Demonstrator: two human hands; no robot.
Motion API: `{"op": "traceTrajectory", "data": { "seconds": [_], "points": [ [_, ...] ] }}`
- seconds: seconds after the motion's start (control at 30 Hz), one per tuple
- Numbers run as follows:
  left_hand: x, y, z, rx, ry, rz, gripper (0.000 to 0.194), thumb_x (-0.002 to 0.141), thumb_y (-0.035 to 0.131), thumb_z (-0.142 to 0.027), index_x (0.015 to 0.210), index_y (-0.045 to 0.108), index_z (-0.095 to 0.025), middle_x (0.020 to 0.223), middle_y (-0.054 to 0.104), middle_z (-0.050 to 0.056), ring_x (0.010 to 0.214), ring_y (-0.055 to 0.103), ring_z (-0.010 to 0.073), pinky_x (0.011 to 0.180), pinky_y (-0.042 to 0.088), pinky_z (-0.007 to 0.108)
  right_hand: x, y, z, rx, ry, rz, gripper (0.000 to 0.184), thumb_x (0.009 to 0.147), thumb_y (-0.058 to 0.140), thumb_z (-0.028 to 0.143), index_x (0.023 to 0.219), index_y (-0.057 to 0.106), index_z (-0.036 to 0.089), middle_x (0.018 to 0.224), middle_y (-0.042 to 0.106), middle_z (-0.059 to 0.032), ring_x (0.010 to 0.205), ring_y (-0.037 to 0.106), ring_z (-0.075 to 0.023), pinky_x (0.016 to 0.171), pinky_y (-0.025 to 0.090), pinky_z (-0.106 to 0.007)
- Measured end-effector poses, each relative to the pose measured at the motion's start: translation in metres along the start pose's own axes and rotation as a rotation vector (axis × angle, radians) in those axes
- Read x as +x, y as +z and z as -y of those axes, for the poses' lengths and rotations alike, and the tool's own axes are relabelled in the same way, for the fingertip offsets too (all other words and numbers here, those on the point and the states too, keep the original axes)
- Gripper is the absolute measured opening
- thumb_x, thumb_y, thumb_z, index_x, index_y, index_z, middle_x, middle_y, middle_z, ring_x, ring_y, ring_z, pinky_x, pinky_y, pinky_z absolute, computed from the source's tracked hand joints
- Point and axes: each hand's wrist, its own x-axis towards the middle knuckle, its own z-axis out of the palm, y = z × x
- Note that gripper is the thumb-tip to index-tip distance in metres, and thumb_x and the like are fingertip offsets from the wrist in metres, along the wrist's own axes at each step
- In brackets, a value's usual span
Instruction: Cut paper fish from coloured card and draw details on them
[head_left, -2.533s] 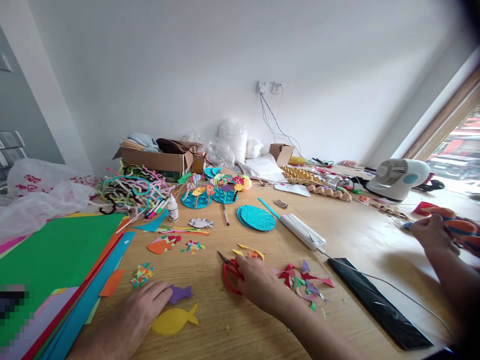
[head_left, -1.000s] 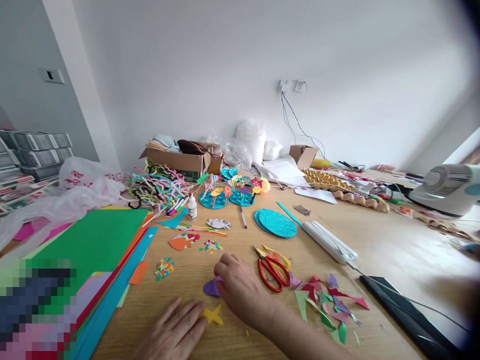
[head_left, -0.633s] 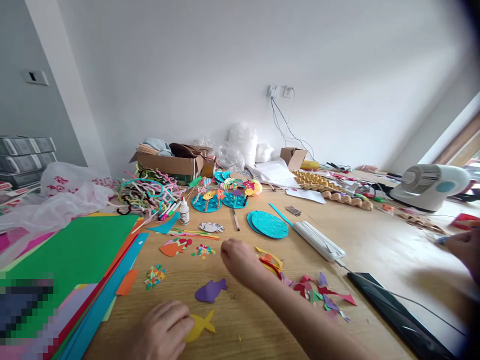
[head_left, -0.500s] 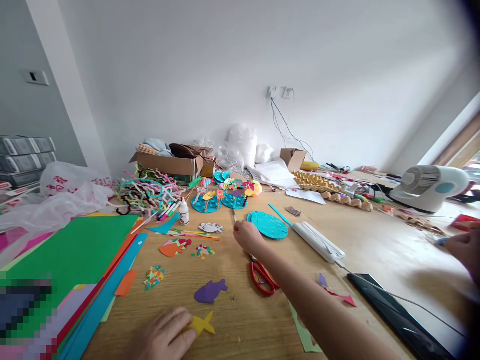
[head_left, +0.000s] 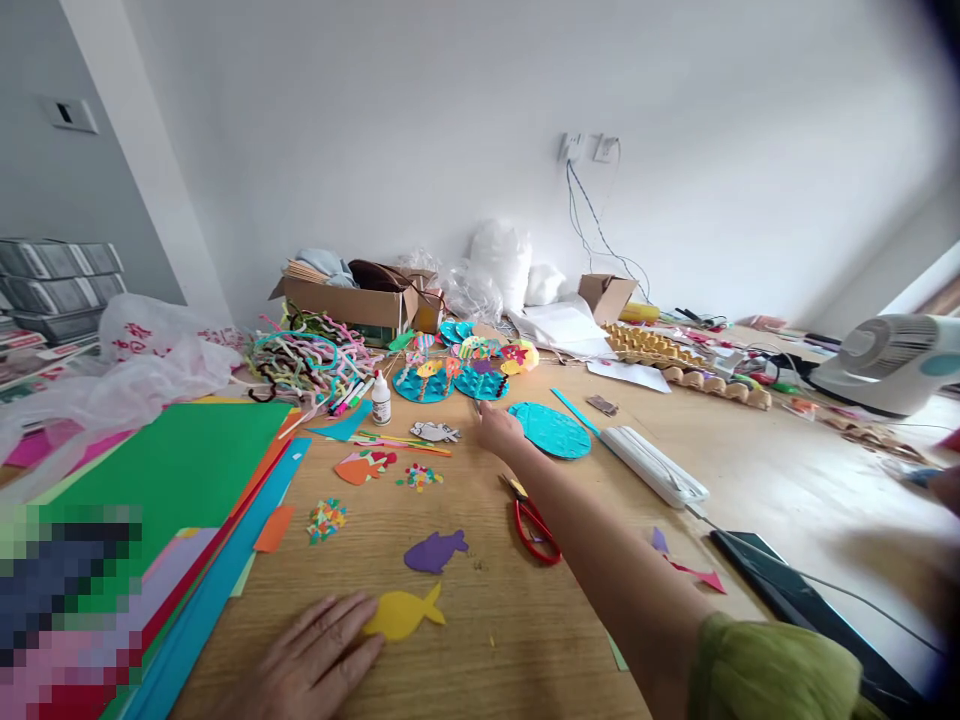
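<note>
My left hand lies flat on the table, fingers stretched out, its fingertips touching the head end of a yellow paper fish. Just beyond lies a purple paper fish. My right hand reaches far forward, fingers closed around a slender pen-like object, mostly hidden, with only a dark tip showing. It is beside a turquoise painted disc and in front of turquoise bases with small paper fish on them. Red-handled scissors lie beside my right forearm. A white drawn fish lies left of that hand.
At left are coloured paper sheets, pipe cleaners and a glue bottle. Paper bits and an orange fish lie nearby. At right are a power strip, a black tablet-like slab, a fan and another person's blurred hand.
The view has shifted. My left hand has drawn back from the yellow fish, uncovering most of it. My right hand has moved slightly forward, and its green sleeve now shows.
</note>
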Motion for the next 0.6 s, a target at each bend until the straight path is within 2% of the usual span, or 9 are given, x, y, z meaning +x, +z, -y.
{"op": "traceTrajectory", "data": {
  "seconds": [0.17,0.33,0.47,0.6],
  "points": [
    [-0.001,0.002,-0.007,-0.040,-0.046,0.032,0.037,0.086,0.049,-0.031,0.122,0.057,-0.022,0.123,0.064,0.004,0.116,0.053,0.0176,0.099,0.040,0.026,-0.027,-0.019,-0.011,0.126,-0.024,0.026,0.029,0.092,0.054,0.030,0.118,0.054,0.016,0.118,0.056,-0.0088,0.099,0.059,-0.0208,0.082,0.051,-0.040],
    [0.003,0.008,-0.011,-0.039,-0.073,0.003,0.037,0.087,0.049,-0.031,0.123,0.056,-0.025,0.123,0.064,0.002,0.115,0.053,0.0179,0.102,0.037,0.027,-0.058,-0.031,-0.031,0.401,-0.024,0.020,0.029,0.092,0.054,0.030,0.116,0.055,0.016,0.118,0.057,-0.0085,0.098,0.059,-0.0208,0.082,0.051,-0.040],
    [0.005,0.018,-0.008,-0.046,-0.050,0.017,0.040,0.087,0.051,-0.044,0.122,0.057,-0.027,0.121,0.066,0.002,0.110,0.057,0.0189,0.097,0.043,0.026,-0.061,-0.033,-0.050,0.695,0.035,0.028,0.024,0.094,0.048,0.028,0.105,0.061,0.011,0.097,0.064,-0.0075,0.078,0.063,-0.0167,0.067,0.053,-0.031],
    [0.002,0.029,-0.003,-0.029,-0.015,0.038,0.037,0.088,0.049,-0.035,0.125,0.054,-0.031,0.120,0.066,0.000,0.109,0.060,0.0168,0.094,0.046,0.024,-0.059,-0.033,-0.064,0.965,0.090,0.046,0.029,0.091,0.054,0.030,0.115,0.055,0.014,0.112,0.059,-0.0082,0.092,0.061,-0.0192,0.077,0.053,-0.038]
  ]
}}
